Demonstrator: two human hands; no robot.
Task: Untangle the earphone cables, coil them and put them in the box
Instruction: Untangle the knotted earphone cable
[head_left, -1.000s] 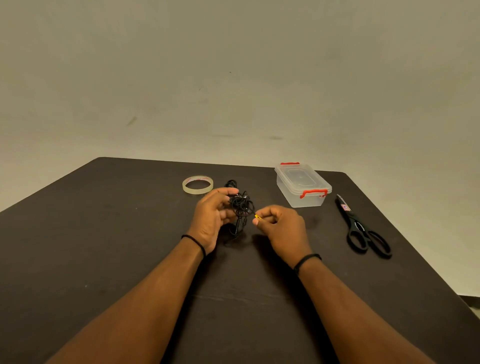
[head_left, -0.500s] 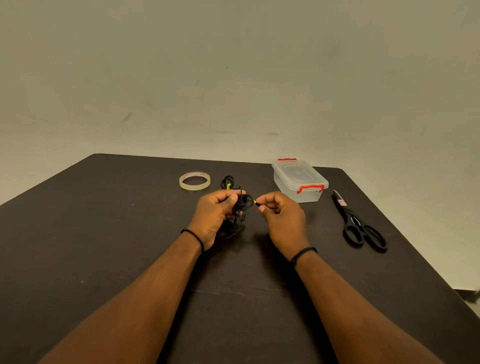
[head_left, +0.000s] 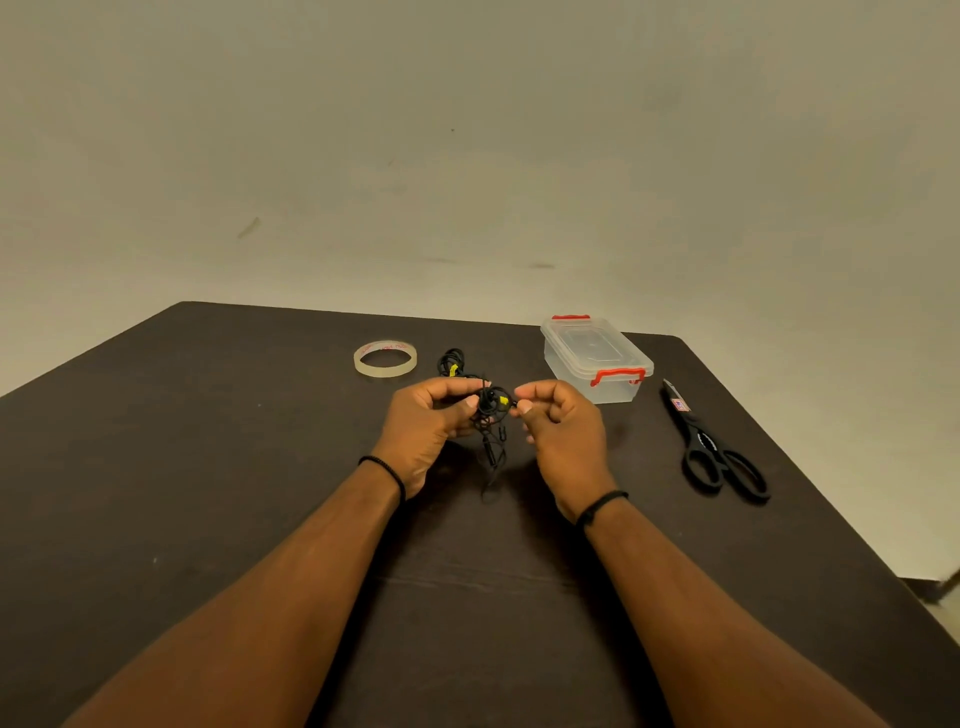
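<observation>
A tangled bundle of black earphone cable (head_left: 491, 415) with a yellow tag hangs between my hands above the dark table (head_left: 208, 467). My left hand (head_left: 431, 426) grips the bundle from the left with curled fingers. My right hand (head_left: 558, 428) pinches a cable end at the bundle's right side. Loose strands trail down to the table. A second black cable bundle (head_left: 451, 362) with a yellow tag lies on the table just behind my left hand. The clear plastic box (head_left: 597, 358) with red clips stands to the right, its lid on.
A roll of clear tape (head_left: 385, 358) lies behind my left hand. Black scissors (head_left: 714, 449) lie at the right near the table's edge. A bare wall rises behind the table.
Both hands have lifted slightly and come closer together around the bundle. The right hand's pinch has moved up to the bundle's right side.
</observation>
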